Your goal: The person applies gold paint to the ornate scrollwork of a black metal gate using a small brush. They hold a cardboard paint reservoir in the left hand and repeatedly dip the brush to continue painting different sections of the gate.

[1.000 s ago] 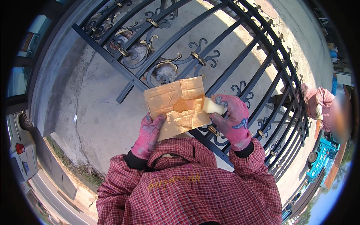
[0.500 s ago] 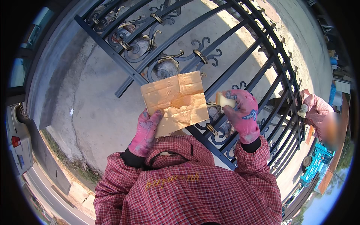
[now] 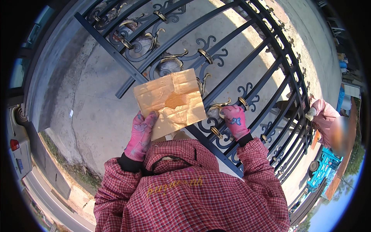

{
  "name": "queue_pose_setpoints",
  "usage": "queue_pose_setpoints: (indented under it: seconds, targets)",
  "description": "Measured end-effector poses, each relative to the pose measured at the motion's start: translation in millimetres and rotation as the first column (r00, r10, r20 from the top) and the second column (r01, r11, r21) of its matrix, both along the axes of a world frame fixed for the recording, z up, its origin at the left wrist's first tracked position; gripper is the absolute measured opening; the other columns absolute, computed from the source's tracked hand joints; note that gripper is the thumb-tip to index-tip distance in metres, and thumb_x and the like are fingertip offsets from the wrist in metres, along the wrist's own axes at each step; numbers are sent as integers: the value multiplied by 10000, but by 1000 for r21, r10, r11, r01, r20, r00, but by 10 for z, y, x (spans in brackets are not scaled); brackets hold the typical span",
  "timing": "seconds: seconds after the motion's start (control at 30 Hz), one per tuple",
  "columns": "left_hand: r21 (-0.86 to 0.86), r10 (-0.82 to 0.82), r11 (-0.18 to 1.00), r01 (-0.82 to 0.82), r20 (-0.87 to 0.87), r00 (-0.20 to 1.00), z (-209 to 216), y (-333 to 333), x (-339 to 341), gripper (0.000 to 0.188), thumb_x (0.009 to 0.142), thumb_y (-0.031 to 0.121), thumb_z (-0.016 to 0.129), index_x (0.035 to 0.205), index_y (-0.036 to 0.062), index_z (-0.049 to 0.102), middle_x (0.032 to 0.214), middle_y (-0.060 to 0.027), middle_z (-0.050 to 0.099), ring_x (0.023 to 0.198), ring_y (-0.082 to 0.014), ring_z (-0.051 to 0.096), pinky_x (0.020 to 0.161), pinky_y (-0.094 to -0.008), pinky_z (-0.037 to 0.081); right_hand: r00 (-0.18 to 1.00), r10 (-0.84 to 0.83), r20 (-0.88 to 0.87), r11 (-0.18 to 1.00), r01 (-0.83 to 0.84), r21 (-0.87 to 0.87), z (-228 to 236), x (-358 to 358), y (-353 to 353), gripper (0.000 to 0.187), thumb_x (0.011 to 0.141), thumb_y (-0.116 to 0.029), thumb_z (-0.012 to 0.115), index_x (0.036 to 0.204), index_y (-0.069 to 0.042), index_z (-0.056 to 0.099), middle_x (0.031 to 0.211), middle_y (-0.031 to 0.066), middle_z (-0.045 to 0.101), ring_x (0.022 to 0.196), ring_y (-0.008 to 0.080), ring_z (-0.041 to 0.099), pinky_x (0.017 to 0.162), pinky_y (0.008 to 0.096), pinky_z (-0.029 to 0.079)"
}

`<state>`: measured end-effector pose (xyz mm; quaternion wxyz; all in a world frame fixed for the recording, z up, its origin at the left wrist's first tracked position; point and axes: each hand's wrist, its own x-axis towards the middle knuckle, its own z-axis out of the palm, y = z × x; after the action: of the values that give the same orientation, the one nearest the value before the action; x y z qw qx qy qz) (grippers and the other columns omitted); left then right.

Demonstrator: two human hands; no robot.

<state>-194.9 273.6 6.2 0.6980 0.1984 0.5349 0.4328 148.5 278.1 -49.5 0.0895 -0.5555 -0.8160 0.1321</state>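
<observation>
Fingers, left hand (image 3: 140, 133): your thumb lies over the near-left border of the cardboard sheet (image 3: 189, 110), the other fingers tucked beneath, pinching it.
Fingers, right hand (image 3: 234, 118): curled together, seemingly pinching a pale sponge (image 3: 222, 113); only a sliver shows.
Sheet, position: in front of your chest, up and right of your left hand, overlapping the metalwork in view; contact with it cannot be confirmed.
Sheet, handling: judged light and fairly stiff, though its creases suggest it would bend under load; not fragile, grip likely dry.
Sheet, where to hold: the left or near border, your thumb clear of the brown patch (image 3: 175, 101) at centre; whether that patch is wet cannot be told.
Sheet, direction: patched face toward you; far edge toward the metalwork. Long axis runs side to side, right end raised in view, only slightly longer than the other.
Wrought-iron panel (image 3: 234, 76): dark bars, scrolls and gold-toned collars, beyond and to the right of the sheet; your right hand is at a gold-edged leaf ornament (image 3: 217, 105), touch not certain.
Ground: concrete floor (image 3: 96, 104) beneath the panel.
Outer right: co-worker in a pink top (image 3: 326, 116) at the panel's far side; turquoise vehicle (image 3: 324, 166) nearby.
Outer left: pale van (image 3: 21, 150).
</observation>
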Motion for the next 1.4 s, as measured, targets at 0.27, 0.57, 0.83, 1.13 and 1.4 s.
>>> queue_pose_setpoints:
  seconds: [0.27,0.57,0.83,1.13,1.4]
  targets:
    - [-7,6,1000,-6,19,1000,16,-8,25,303,918,167,532,1183,22,507,1028,-42,606,851,-105,594,733,-243,499,999,-42,30,999,41,31,4,-77,12,229,611,-17,632,830,-84,636,820,96,641,790,292,600,707,381,470]
    - [6,28,1000,-28,17,999,-20,2,16,326,905,212,569,1167,28,503,992,-40,610,822,-109,603,709,-253,510,1000,-17,13,999,17,-36,120,76,34,243,611,9,642,834,-88,645,899,59,658,873,282,598,759,381,461]
    - [3,9,1000,-9,-6,1000,-45,11,-7,332,906,219,569,1174,36,500,1005,-37,608,838,-111,604,725,-256,511,994,55,94,995,-46,-94,128,7,92,141,685,-61,590,807,-111,640,860,76,635,873,275,581,780,377,440]
    - [44,10,999,-12,38,999,-31,7,22,302,917,202,550,1168,39,510,1005,-30,601,845,-112,595,735,-268,511,961,-212,-178,976,199,-90,339,116,206,331,627,-4,692,949,-70,649,911,84,654,836,241,621,749,343,490]
    - [9,-75,997,74,46,996,-45,-2,93,277,921,175,533,1156,29,513,991,-25,598,825,-94,586,715,-239,499,692,-376,-616,924,332,-191,1047,-375,303,425,654,-15,762,1046,-27,599,932,89,659,783,154,633,670,251,492]
